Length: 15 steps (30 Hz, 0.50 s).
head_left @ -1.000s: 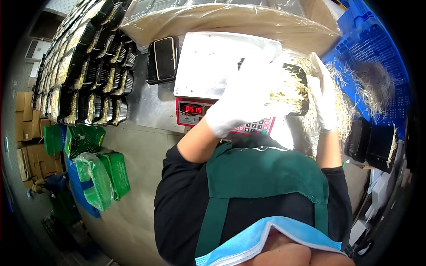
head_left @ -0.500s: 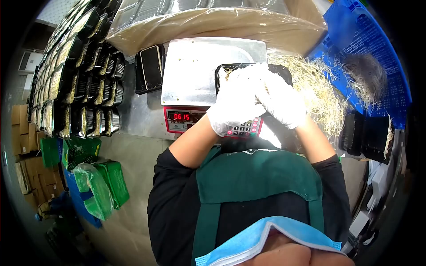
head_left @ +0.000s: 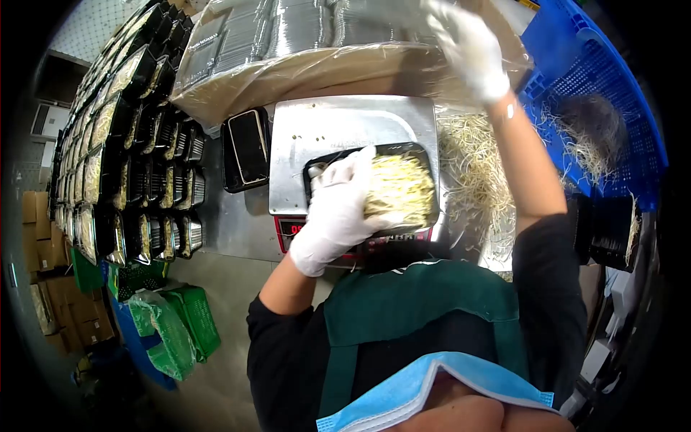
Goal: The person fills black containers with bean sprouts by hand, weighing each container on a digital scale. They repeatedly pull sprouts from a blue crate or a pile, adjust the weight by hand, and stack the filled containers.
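Note:
My left hand, in a white glove, is curled over the left part of a black plastic tray filled with pale bean sprouts. Its thumb lies along the near side of the sprouts. The tray sits at a slant on the front of a metal-topped scale, whose red display is partly covered by my left arm. My right hand, also gloved, is raised over the right end of a carton with its fingers stretched out and somewhat blurred. Stacks of clear plastic lids fill that plastic-lined carton.
Filled black trays are stacked high at the left. A phone lies in a black tray beside the scale. Loose sprouts lie right of it, near a blue crate. Green crates stand low at left.
Both hands were together over the tray. My right hand has left it and moved up to the carton. The tray is now nearer and turned, with its sprouts showing.

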Available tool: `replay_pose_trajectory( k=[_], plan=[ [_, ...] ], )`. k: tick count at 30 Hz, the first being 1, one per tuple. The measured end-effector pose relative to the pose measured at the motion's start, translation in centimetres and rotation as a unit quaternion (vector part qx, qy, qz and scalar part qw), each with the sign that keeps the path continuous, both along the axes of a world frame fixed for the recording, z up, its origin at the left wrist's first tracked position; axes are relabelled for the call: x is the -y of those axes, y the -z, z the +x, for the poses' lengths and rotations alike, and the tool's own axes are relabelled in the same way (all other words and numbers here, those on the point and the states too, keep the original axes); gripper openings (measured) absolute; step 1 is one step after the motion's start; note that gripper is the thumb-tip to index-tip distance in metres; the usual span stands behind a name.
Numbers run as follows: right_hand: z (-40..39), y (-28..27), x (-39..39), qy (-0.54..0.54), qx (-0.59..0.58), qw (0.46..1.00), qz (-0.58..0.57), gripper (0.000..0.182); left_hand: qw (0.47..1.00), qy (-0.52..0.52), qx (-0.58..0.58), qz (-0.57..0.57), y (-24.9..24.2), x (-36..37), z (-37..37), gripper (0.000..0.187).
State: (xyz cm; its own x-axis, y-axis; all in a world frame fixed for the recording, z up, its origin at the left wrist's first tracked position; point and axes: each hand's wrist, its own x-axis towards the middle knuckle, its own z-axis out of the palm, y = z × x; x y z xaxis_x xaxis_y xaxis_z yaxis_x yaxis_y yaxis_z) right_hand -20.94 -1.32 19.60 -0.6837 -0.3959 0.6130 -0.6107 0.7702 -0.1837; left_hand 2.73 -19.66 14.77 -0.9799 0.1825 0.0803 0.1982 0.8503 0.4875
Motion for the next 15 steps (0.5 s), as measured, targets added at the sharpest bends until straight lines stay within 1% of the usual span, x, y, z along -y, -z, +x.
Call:
replay_pose_trajectory(
  k=[2,3,4,6,7,8,9,10,11,12,13,14,15],
  plan=[
    [-1.7,-1.4,0.9,-0.092,-0.060,0.994,-0.017,0.043,0.996,0.004,-0.078,0.033,2.1,-1.5,-1.6,0.098],
    [-2.6,-1.2,1.3,-0.048,0.044,0.997,0.028,0.039,0.991,0.012,-0.122,0.047,1.9,-2.2,-2.3,0.097],
    [-3.4,-1.0,1.7,-0.049,0.043,0.997,0.028,0.039,0.991,0.012,-0.122,0.047,1.3,-2.3,-2.2,0.097],
    [-4.6,-0.3,2.1,0.026,0.125,0.983,0.130,0.031,0.983,0.021,-0.173,-0.064,-0.8,-2.9,-1.8,0.097],
    [-4.6,0.4,1.9,0.002,0.065,0.992,0.109,0.024,0.985,0.020,-0.156,-0.077,-1.4,-2.7,-1.4,0.103],
    [-4.6,1.3,1.8,-0.020,-0.035,0.999,0.023,0.023,0.986,0.019,-0.149,-0.074,-1.6,-2.2,-1.0,0.103],
    [-5.4,1.3,1.4,-0.022,-0.028,0.999,0.025,0.023,0.988,0.012,-0.148,0.035,-1.8,-1.4,-0.4,0.105],
    [-6.9,0.9,0.6,-0.049,0.020,0.996,0.070,0.023,0.979,0.003,-0.148,0.141,-1.9,-0.5,0.3,0.108],
    [-7.7,0.7,0.0,-0.076,0.067,0.988,0.113,0.023,0.975,-0.016,-0.168,0.146,-1.2,0.6,1.5,0.112],
    [-8.1,0.1,-0.3,-0.079,0.083,0.987,0.115,0.023,0.955,-0.048,-0.189,0.221,-0.8,1.5,2.5,0.108],
    [-8.3,-0.1,-0.5,-0.076,0.087,0.988,0.102,0.023,0.938,-0.100,-0.166,0.286,-1.9,1.4,3.7,0.099],
    [-8.2,-0.2,-0.7,-0.073,0.086,0.989,0.093,0.023,0.911,-0.134,-0.189,0.341,-1.3,1.7,4.3,0.088],
    [-8.0,-0.2,-0.7,-0.071,0.083,0.991,0.078,0.023,0.876,-0.177,-0.173,0.413,-0.4,2.2,4.9,0.083]
  ],
)
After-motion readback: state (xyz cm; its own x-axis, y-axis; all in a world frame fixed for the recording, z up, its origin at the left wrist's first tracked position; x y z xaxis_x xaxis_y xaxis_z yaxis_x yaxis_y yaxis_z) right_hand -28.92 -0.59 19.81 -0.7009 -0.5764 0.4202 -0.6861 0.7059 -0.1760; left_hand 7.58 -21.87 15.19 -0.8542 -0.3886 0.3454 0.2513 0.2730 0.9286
